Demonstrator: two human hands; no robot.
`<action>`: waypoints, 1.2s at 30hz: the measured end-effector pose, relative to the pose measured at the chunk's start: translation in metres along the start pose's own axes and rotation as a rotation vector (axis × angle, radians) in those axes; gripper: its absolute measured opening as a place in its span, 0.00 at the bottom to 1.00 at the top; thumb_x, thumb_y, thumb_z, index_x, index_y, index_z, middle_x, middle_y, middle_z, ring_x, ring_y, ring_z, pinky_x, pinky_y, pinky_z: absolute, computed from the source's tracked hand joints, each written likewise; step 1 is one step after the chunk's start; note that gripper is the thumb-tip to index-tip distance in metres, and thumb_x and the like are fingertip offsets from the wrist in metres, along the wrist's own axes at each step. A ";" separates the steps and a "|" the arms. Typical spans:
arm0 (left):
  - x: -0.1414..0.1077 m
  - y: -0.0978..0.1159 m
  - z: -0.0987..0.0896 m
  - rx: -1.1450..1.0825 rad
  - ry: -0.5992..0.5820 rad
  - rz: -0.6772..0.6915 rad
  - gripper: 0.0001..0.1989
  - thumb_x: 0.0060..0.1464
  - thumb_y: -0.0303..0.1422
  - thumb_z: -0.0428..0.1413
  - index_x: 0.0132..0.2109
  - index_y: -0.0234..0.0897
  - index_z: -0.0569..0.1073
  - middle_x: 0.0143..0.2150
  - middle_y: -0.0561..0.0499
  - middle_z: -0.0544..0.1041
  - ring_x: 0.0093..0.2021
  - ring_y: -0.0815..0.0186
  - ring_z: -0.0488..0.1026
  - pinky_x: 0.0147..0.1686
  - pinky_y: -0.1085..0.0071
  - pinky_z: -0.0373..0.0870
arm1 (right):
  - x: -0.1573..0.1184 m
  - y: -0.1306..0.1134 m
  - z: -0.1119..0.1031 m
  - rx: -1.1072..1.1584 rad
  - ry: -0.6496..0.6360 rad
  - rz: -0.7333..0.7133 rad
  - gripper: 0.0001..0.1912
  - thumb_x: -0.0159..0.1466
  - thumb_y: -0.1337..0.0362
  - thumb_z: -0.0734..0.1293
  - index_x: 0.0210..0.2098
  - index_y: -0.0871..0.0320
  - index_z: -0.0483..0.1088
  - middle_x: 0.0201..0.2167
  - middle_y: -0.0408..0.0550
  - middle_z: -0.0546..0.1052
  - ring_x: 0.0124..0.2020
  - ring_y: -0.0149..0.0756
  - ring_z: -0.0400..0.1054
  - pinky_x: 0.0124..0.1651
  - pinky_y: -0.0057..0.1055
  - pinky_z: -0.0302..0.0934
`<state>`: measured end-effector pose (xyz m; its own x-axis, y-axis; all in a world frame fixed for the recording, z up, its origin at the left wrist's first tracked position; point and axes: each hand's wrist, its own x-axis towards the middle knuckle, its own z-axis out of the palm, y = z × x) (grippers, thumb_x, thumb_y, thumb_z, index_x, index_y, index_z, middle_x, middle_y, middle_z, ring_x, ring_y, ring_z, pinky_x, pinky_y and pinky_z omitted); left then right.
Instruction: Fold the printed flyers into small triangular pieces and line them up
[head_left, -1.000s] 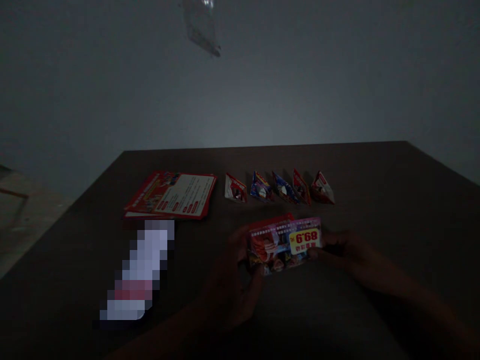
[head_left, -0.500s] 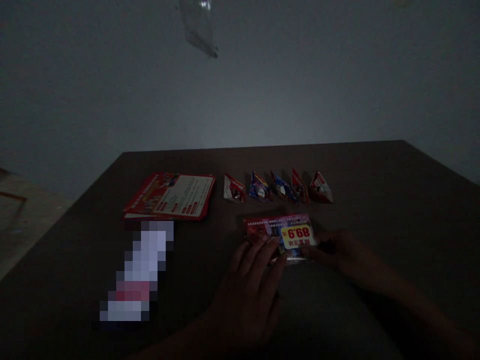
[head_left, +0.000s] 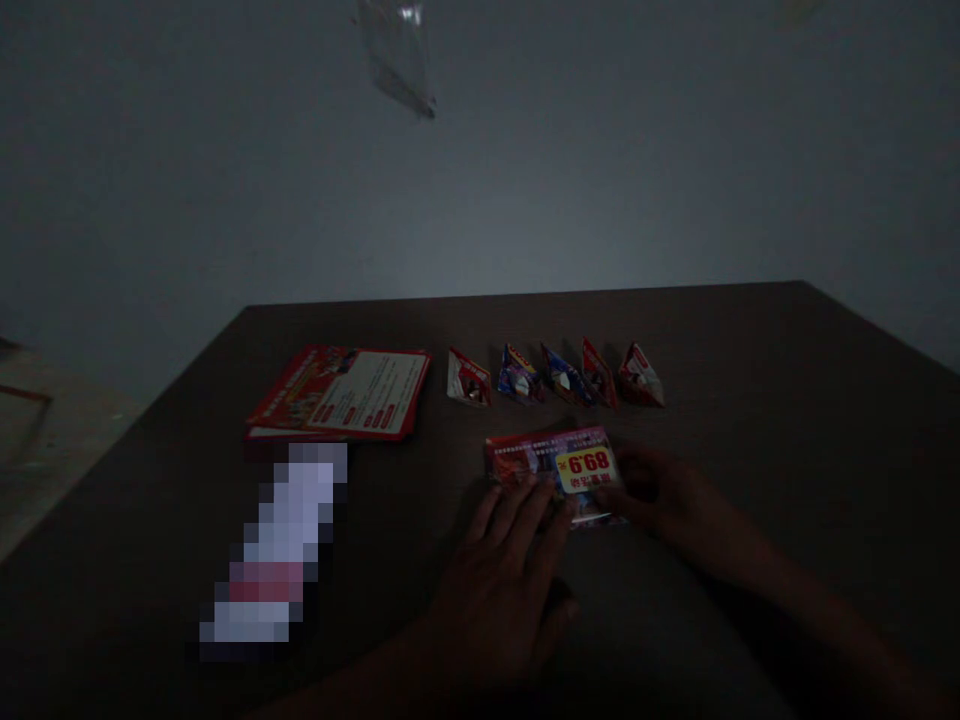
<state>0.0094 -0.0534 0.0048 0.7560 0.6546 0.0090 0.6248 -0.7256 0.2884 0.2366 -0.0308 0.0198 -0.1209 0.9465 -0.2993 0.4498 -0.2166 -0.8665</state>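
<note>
A printed flyer lies on the table before me, upside down to my view, with a yellow "89.9" label. It looks folded, with a shiny crease along its near side. My left hand rests on its near left part, fingers stretched out and thumb apart, hiding that corner. At the right edge, my right hand pinches the flyer between thumb and fingers. Beyond it stand several folded paper pieces in a row, among them a red-and-white one at the left end and another at the right end.
A stack of red-and-white flyers lies at the left on the dark table. Nearer me is a pixelated oblong object. A clear plastic piece shows against the wall behind. The room is dim.
The flyer's right edge has shifted slightly left, and my right hand with it. My left thumb has moved outward from the fingers. The row and the stack stay put.
</note>
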 end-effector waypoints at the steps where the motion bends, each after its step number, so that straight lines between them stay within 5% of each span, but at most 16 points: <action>1: 0.000 0.000 0.000 0.000 -0.009 -0.005 0.36 0.57 0.40 0.51 0.67 0.39 0.44 0.69 0.42 0.47 0.67 0.51 0.45 0.62 0.49 0.48 | 0.000 0.000 0.000 -0.020 0.012 0.014 0.14 0.58 0.59 0.66 0.42 0.58 0.64 0.36 0.50 0.79 0.36 0.42 0.75 0.37 0.34 0.68; 16: 0.004 -0.001 -0.005 -0.014 -0.018 -0.012 0.33 0.59 0.40 0.50 0.67 0.39 0.47 0.69 0.42 0.47 0.67 0.54 0.45 0.63 0.49 0.45 | 0.000 0.001 0.005 -0.118 0.088 0.034 0.24 0.61 0.54 0.61 0.53 0.56 0.55 0.28 0.46 0.79 0.29 0.43 0.75 0.29 0.34 0.66; 36: 0.005 -0.002 -0.003 -0.008 -0.011 -0.040 0.32 0.60 0.42 0.47 0.67 0.40 0.47 0.69 0.42 0.48 0.68 0.54 0.43 0.63 0.49 0.43 | 0.007 0.008 0.004 -0.098 0.103 0.013 0.17 0.61 0.57 0.63 0.49 0.51 0.58 0.26 0.43 0.79 0.25 0.40 0.74 0.23 0.29 0.63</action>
<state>0.0115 -0.0478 0.0074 0.7328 0.6803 -0.0131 0.6528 -0.6974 0.2957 0.2362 -0.0272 0.0096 -0.0251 0.9644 -0.2632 0.5357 -0.2093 -0.8181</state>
